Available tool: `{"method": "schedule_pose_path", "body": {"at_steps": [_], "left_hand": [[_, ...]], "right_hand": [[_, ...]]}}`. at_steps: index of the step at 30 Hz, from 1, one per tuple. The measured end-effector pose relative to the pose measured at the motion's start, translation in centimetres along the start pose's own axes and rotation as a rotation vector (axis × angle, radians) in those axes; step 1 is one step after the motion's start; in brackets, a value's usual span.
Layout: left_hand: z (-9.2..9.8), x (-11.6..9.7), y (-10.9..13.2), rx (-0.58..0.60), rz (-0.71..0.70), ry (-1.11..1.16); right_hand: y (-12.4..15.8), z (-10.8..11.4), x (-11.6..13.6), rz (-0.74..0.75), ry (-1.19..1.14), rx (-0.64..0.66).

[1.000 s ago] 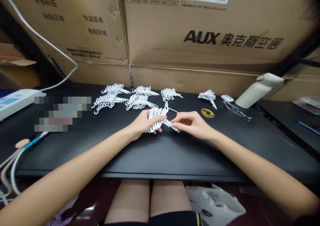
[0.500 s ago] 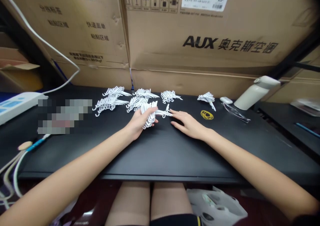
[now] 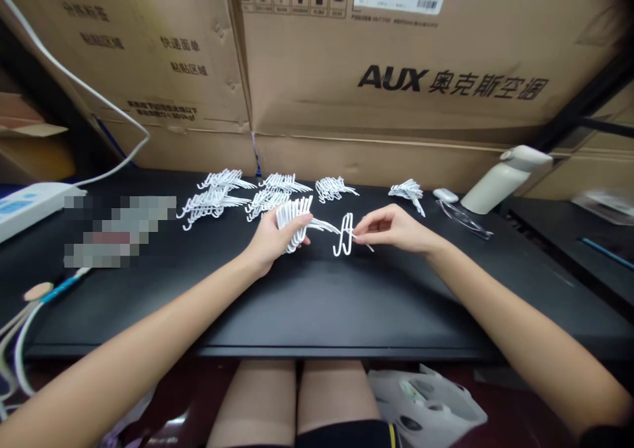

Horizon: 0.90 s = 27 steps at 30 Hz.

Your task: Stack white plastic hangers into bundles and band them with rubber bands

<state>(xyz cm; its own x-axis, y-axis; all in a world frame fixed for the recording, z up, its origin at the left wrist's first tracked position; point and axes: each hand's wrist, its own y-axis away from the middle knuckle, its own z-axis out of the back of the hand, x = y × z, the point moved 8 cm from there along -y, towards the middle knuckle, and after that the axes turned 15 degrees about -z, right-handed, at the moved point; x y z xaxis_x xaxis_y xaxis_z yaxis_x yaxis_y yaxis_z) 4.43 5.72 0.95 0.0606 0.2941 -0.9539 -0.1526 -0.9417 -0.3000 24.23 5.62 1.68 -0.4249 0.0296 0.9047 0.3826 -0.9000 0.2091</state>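
My left hand (image 3: 267,242) is closed around a bundle of white wire hooks (image 3: 294,223), whose thin stems stick out to the right. To the right of that bundle, my right hand (image 3: 396,231) pinches two or so white hooks (image 3: 343,236) between thumb and fingertips. Their curved ends point down, and a stem end shows below the fingers. Behind my hands lie more piles of the same hooks: a pile at the left (image 3: 212,200), a middle pile (image 3: 277,187), a smaller pile (image 3: 334,188) and a separate pile (image 3: 407,192) at the right.
Cardboard boxes (image 3: 396,124) stand along the back of the black table (image 3: 297,309). At the right are a pale bottle (image 3: 502,180), a white case (image 3: 446,195) and glasses (image 3: 465,220). A white power strip (image 3: 34,207) and cables lie at the left.
My right hand has gone from spread fingers near the bundle's stems to pinching a couple of hooks apart from it. The yellow rubber bands are now hidden behind that hand.
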Motion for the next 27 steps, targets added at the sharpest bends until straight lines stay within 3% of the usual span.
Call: {"method": "schedule_pose_path", "body": {"at_steps": [10, 18, 23, 27], "left_hand": [[-1.1, -1.0, 0.4, 0.103, -0.091, -0.028], [-2.3, -1.8, 0.9, 0.241, -0.125, -0.073], [-2.4, -2.4, 0.9, 0.278, -0.229, -0.174], [-2.4, -1.6, 0.9, 0.264, -0.16, -0.157]], "right_hand": [[0.6, -1.1, 1.1, 0.061, -0.019, -0.087], [1.1, -1.5, 1.7, 0.093, -0.087, -0.092], [1.2, -2.5, 1.7, 0.116, -0.11, -0.077], [1.6, -2.6, 1.5, 0.145, -0.14, -0.209]]}}
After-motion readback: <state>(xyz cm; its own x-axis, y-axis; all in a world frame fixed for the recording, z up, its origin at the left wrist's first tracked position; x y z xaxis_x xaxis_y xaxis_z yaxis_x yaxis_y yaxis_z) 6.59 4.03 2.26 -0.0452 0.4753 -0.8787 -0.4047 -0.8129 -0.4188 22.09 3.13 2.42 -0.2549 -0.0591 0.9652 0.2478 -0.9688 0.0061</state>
